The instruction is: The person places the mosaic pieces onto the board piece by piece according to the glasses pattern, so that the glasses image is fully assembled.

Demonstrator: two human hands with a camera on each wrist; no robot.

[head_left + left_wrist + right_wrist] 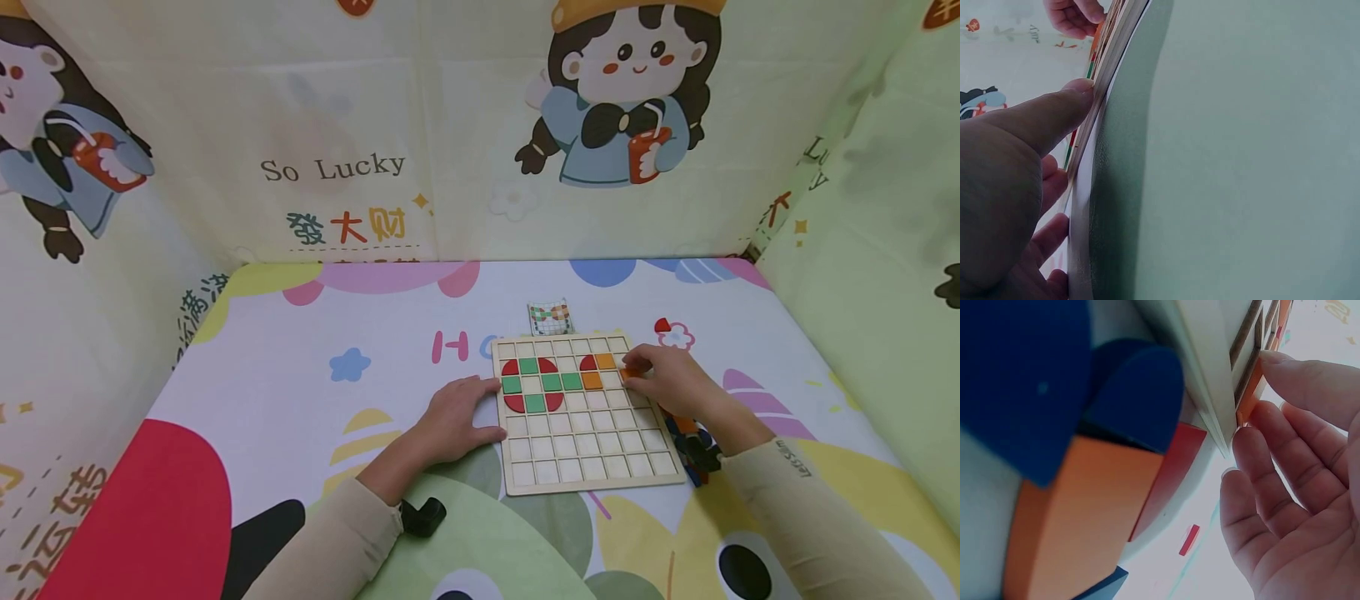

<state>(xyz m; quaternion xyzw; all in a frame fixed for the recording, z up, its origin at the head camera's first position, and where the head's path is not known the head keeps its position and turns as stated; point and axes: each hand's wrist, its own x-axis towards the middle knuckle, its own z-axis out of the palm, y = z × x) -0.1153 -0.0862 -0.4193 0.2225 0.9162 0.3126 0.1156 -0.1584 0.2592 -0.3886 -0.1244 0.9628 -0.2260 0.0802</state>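
A wooden grid board [592, 472] lies on the table with red, green and orange pieces in its upper cells. My left hand [453, 421] rests against the board's left edge, thumb and fingertips touching the rim. At the upper right of the grid, my right hand [671, 379] pinches an orange square tile [1250, 397] between thumb and fingers, right at the cells. Left of that tile sit two orange tiles [592, 381] and a red quarter-round piece [588, 363]. Green squares [551, 382] and red rounded pieces [514, 403] form a pattern at the upper left.
Loose blue, orange and red blocks [1085, 519] lie beside the board's right edge, partly under my right forearm. A small pattern card [551, 317] stands behind the board. One red piece [662, 325] lies beyond my right hand. Printed cloth walls [465, 125] enclose the table.
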